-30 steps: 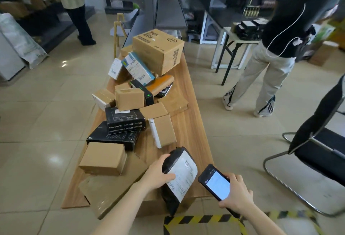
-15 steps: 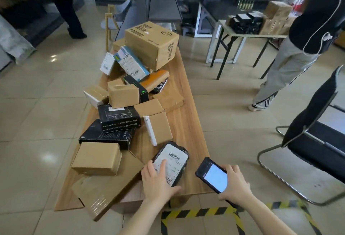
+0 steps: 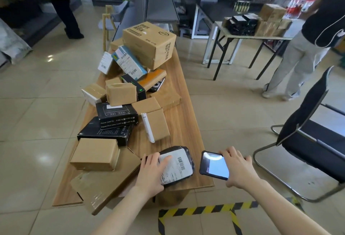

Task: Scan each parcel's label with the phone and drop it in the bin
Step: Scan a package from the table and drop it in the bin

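Note:
A black parcel bag with a white barcode label (image 3: 177,165) lies flat near the front right corner of the wooden table (image 3: 184,128). My left hand (image 3: 153,173) rests on its left side with straight fingers laid across the label's edge. My right hand (image 3: 237,169) grips a black phone (image 3: 214,165) just right of the parcel, beyond the table's edge, with its lit screen facing up. No bin is in view.
Several cardboard and black boxes (image 3: 115,120) are heaped along the table, topped by a large carton (image 3: 149,44) at the far end. A black chair (image 3: 308,137) stands to the right. Two people stand at the back left and right. Yellow-black floor tape (image 3: 205,210) lies near my feet.
The parcel went from held upright in my left hand to lying flat on the table, label up. My right hand brought the phone closer to it and tilted it over.

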